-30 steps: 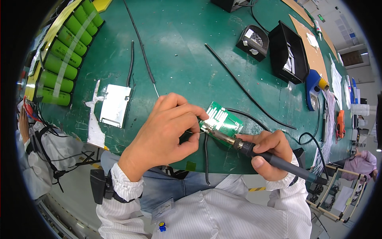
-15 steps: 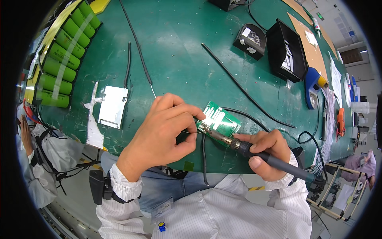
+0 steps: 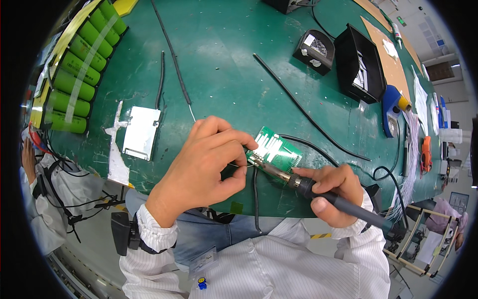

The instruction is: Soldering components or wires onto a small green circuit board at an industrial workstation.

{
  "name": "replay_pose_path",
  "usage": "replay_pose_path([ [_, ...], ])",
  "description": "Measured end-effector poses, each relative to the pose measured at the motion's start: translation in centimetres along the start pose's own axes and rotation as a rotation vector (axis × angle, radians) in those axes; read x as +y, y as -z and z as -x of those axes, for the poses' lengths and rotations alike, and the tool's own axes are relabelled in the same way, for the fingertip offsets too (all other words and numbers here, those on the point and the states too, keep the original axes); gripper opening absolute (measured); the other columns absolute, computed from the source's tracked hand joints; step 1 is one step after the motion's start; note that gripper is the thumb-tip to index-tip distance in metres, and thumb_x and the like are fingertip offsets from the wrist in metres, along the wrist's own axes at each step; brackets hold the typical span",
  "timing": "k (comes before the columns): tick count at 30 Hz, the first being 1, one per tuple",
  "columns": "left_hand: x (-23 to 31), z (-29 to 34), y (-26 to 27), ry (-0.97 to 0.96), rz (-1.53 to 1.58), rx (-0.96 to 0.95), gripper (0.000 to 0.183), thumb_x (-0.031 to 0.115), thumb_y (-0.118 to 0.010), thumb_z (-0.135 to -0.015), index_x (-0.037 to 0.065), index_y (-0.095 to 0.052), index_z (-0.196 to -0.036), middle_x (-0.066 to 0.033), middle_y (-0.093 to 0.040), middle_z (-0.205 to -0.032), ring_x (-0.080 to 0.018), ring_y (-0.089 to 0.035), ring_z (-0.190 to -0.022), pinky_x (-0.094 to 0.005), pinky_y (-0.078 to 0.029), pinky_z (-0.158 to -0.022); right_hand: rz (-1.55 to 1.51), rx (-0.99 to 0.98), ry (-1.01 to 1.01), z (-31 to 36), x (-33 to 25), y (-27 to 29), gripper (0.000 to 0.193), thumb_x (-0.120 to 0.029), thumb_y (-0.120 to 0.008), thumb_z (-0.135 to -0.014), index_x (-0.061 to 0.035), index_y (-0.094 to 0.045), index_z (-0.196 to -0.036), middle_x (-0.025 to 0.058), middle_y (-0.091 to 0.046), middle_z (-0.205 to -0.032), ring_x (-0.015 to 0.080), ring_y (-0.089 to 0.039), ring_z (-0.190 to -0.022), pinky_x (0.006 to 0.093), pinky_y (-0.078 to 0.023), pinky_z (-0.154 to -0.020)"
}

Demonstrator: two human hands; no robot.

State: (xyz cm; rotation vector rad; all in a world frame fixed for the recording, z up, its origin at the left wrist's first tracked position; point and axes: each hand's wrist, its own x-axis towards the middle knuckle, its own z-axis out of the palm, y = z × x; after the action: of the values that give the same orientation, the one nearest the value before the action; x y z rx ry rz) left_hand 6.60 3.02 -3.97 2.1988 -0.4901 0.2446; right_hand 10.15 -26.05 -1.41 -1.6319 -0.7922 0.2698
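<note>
A green circuit board (image 3: pixel 285 155) with bare silver strips lies near the table's front edge. My right hand (image 3: pixel 338 192) grips a soldering iron (image 3: pixel 323 195) by its dark handle, and the metal tip meets the board's left edge. My left hand (image 3: pixel 209 162) is closed at the board's left side, index fingertip at its upper left corner. A thin solder wire shows between thumb and fingers, running toward the iron's tip. Behind this hand, a dark tube (image 3: pixel 179 82) ends in a bare silvery wire. Black cables (image 3: pixel 256 199) run from under the board.
Green cylindrical cells (image 3: pixel 74 84) stand in a pack at left, near a silver metal plate (image 3: pixel 141 133). A loose black cable (image 3: pixel 308 112) crosses the middle. Black bins (image 3: pixel 358 65), a blue bottle-like item (image 3: pixel 392 107) and white wires (image 3: pixel 411 149) lie at right. Another person's hand (image 3: pixel 28 159) shows far left.
Both hands, the iron and the board stay almost in place. The solder wire beside my left thumb shows more plainly now. The other person's hand at far left has shifted slightly.
</note>
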Motion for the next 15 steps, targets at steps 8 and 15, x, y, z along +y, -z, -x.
replay_pose_path([
  [8,0.06,0.03,0.04,0.004,0.003,0.004,0.019,0.002,-0.076,-0.069,0.009,-0.063,-0.080,-0.0004,-0.077,-0.118,-0.0294,-0.055,-0.101,-0.0402,-0.046,-0.093,-0.004,-0.040,0.034,-0.29,-0.05,0.38,0.027,-0.018,-0.079,-0.095,0.0003,-0.061,-0.103,0.0092,-0.062,-0.077,0.0223,-0.066,-0.067,0.0563,-0.060,-0.102],
  [15,-0.04,0.03,-0.07,-0.004,-0.001,0.009,0.019,0.002,-0.077,-0.069,0.009,-0.062,-0.080,0.0002,-0.077,-0.118,-0.0290,-0.055,-0.100,-0.0403,-0.046,-0.092,-0.005,-0.015,0.044,-0.24,0.04,0.07,0.028,-0.019,-0.081,-0.094,0.0006,-0.062,-0.100,0.0091,-0.063,-0.078,0.0223,-0.067,-0.065,0.0574,-0.061,-0.101],
])
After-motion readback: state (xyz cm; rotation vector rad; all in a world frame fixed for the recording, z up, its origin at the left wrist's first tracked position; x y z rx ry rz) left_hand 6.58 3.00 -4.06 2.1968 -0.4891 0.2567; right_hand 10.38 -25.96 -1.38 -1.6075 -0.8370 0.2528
